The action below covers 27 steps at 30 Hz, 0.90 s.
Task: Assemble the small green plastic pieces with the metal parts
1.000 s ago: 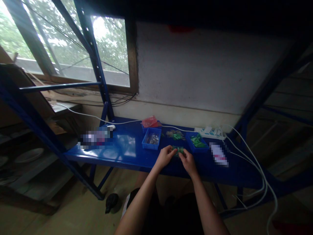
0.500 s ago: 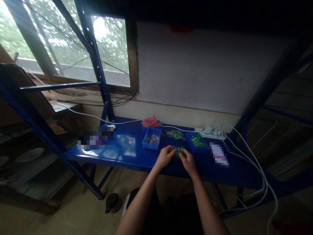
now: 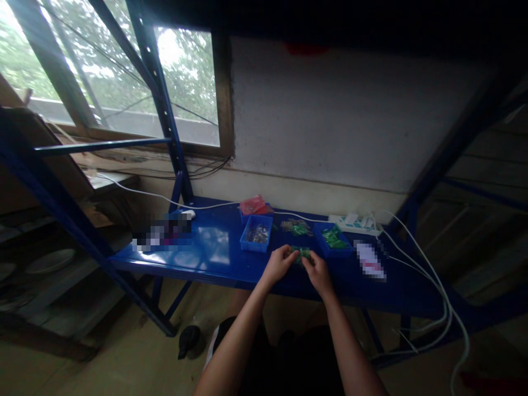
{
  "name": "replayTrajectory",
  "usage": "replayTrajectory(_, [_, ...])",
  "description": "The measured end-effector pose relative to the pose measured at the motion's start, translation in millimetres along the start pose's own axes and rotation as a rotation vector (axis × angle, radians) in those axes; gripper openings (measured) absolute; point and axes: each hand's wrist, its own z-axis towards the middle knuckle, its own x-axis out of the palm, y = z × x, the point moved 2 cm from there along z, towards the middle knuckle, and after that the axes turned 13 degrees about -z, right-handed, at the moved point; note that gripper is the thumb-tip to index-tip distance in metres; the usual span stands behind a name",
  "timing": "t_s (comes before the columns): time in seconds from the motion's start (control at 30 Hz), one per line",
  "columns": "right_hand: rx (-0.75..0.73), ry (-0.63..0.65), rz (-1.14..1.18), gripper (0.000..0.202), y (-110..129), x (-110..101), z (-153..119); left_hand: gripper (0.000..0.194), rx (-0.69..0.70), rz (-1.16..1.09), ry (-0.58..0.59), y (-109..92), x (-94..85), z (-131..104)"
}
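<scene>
Gripping a small green piece (image 3: 303,253) over the blue tabletop (image 3: 218,236) with both hands at once: pinched from nine o'clock by the left hand (image 3: 280,263) and from three by the right hand (image 3: 317,269), with thumbs and fingers together on it. Probably held two-handed for steadiness, given the small size.

Reading the clock from there, with twelve toward the wall (image 3: 350,121): straight at twelve, a loose pile (image 3: 297,226) of green and dull bits, likely within easy reach of either hand. At two, a green-filled tray (image 3: 339,253); at ten, a silver-filled tray (image 3: 254,247), both perhaps walled against spilling and mixing. Between ten and eleven, behind, red packets (image 3: 253,204) on a rear blue container (image 3: 245,218). Farther out at two, a white power strip (image 3: 355,223), apparently pushed back to spare the working side.

Mostly covered by fingers at the centre, so impossible to tell the exact shape or any contact with the tabletop. Largely hidden under the packets, the rear container. Blurred into blocks and unnameable: a pale item (image 3: 370,260) at three and a dark item (image 3: 160,234) past nine. Cut off below, forearms; lost in shadow, the lap.
</scene>
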Motion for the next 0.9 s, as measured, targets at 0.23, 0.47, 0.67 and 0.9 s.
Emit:
replayTrajectory(0.23, [-0.002, -0.006, -0.008, 0.021, -2.7, 1.2, 0.4, 0.033, 0.007, 0.005, -0.003, -4.4, -0.3, -1.8])
replayTrajectory(0.47, [0.013, -0.002, -0.025, 0.021, -4.9, 1.7, 0.8, 0.032, -0.004, -0.005, 0.006, -3.7, -0.1, -1.8])
replayTrajectory(0.67, [-0.011, -0.015, -0.025, 0.021, -2.7, 0.8, 0.8, 0.032, 0.004, -0.011, 0.003, -1.6, 0.1, -1.2])
replayTrajectory(0.9, [-0.006, -0.017, -0.01, 0.021, -1.8, 1.2, 0.9, 0.032, 0.014, -0.014, -0.015, -5.5, 0.3, -2.6])
